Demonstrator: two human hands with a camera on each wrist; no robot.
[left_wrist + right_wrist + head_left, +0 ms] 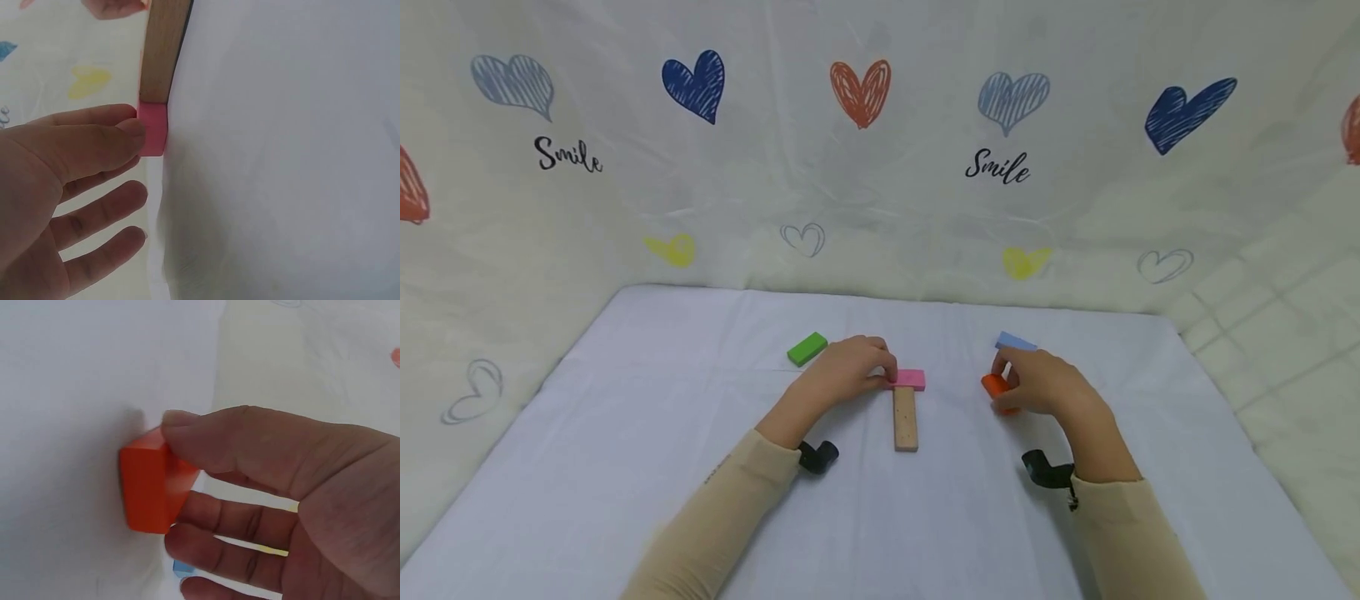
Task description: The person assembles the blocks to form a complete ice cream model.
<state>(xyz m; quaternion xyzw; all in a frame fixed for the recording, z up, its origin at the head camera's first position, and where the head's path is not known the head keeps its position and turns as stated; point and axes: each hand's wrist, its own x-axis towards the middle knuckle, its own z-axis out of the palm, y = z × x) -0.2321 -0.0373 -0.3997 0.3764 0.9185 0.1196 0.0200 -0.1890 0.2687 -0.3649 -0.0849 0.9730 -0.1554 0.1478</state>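
A pink block lies crosswise at the far end of a plain wooden block, the two forming a T on the cloth. My left hand pinches the left end of the pink block between thumb and index finger; its other fingers are spread in the left wrist view. On the right, my right hand grips an orange block, thumb on one side and fingers on the other. Just beyond that hand lies a blue block, partly covered by it. A green block sits beyond the left hand.
A white cloth covers the table. Behind it hangs a pale sheet printed with hearts and the word Smile. Each wrist wears a black camera mount, such as the left mount.
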